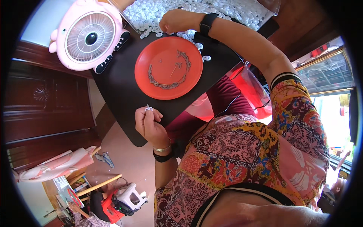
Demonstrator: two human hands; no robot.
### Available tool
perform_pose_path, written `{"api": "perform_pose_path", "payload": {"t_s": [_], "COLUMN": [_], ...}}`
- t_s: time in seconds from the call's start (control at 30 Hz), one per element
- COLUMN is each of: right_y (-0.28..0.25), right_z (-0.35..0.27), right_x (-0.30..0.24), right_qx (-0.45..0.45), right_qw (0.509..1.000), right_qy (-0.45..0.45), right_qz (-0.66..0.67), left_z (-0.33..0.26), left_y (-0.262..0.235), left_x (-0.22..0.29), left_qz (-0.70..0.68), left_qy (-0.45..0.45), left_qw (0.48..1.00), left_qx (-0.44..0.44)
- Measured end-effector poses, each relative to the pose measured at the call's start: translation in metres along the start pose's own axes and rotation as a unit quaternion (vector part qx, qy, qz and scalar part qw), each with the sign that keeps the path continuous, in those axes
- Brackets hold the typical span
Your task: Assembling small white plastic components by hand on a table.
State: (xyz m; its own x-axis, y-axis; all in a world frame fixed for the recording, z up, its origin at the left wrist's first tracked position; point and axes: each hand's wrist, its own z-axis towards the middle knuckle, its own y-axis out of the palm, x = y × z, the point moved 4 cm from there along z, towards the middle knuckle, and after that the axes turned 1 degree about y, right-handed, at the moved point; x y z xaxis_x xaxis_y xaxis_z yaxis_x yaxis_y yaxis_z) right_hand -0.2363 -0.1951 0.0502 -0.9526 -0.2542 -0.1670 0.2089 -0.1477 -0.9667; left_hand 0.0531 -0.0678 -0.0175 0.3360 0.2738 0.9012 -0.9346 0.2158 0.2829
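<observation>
In the head view, the left hand [149, 123] is raised over the near part of the dark table [117, 102], its thumb and forefinger pinched on a small white piece [149, 109] with a bit of metal showing at its top; the other fingers are curled in. A bracelet [162, 148] and a dark band [163, 156] circle that wrist. The right hand [179, 20] reaches across to the far side, a black watch [207, 24] on its wrist. Its fingers are bent down at the near edge of a heap [230, 11] of similar white pieces; whether they have hold of one cannot be told.

Between the two hands lies a red plate [141, 64], where thin grey pins [166, 86] form a broken ring, with a few more inside it. A loose piece [206, 58] lies on the table just beside the plate, nearer the person than the right wrist. Left of the right hand, and beyond the left one, stands a pink fan [90, 38]. Below the right forearm is a red bag [255, 90]. Sandals [106, 159] lie on the floor, left of the left wrist.
</observation>
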Motion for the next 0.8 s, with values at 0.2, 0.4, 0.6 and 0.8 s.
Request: {"api": "perform_pose_path", "payload": {"t_s": [0.2,0.4,0.6,0.8], "right_y": [0.004,-0.004,-0.047,-0.025], "right_z": [0.001,0.004,-0.056,-0.126], "right_x": [-0.003,0.034,0.008,-0.05], "right_qx": [-0.007,0.048,0.066,0.131], "right_qw": [0.999,0.997,0.918,0.779], "right_qy": [0.019,-0.052,0.083,0.085], "right_qz": [-0.029,0.004,0.382,0.607], "left_z": [-0.003,-0.005,0.001,0.014], "left_y": [0.003,0.014,0.004,0.017], "left_x": [0.007,0.003,-0.001,0.016], "left_qz": [0.001,0.008,0.038,0.017], "left_qy": [-0.001,0.007,0.007,0.012], "left_qw": [1.0,1.0,0.999,0.999], "left_qx": [0.003,-0.015,-0.024,-0.038]}}
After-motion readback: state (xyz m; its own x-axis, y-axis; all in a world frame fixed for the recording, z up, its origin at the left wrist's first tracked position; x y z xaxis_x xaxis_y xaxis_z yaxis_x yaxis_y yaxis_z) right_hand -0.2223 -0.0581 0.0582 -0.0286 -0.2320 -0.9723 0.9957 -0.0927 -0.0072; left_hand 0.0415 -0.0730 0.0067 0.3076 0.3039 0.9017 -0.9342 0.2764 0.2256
